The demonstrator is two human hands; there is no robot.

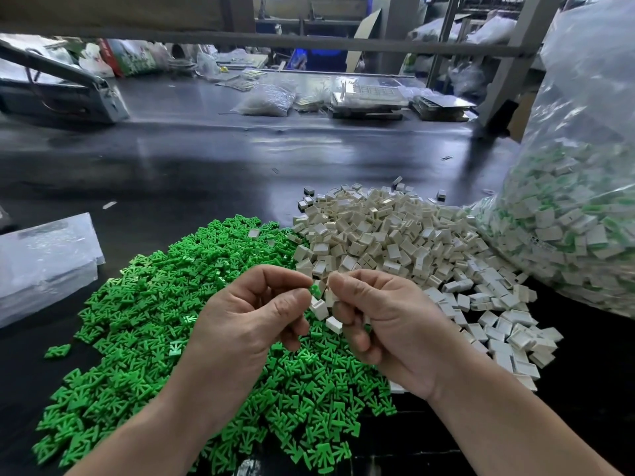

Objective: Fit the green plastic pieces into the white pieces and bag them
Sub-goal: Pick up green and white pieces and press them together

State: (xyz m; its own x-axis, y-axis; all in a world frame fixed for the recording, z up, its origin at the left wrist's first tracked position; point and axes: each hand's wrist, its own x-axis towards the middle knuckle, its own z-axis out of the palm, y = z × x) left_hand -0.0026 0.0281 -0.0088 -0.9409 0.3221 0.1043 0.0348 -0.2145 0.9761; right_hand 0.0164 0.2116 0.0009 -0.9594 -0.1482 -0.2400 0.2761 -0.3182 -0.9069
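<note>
A big heap of green plastic pieces covers the dark table at the near left. To its right lies a heap of white pieces. My left hand pinches a single green piece between thumb and forefinger. Facing it, my right hand grips white pieces, several of them showing below its curled fingers. The two hands meet fingertip to fingertip above the border of the heaps. A large clear bag of fitted green-and-white pieces stands at the right.
A stack of flat clear bags lies at the left edge. Across the dark table at the far side are small filled bags, trays and a grey machine. A metal frame bar crosses overhead.
</note>
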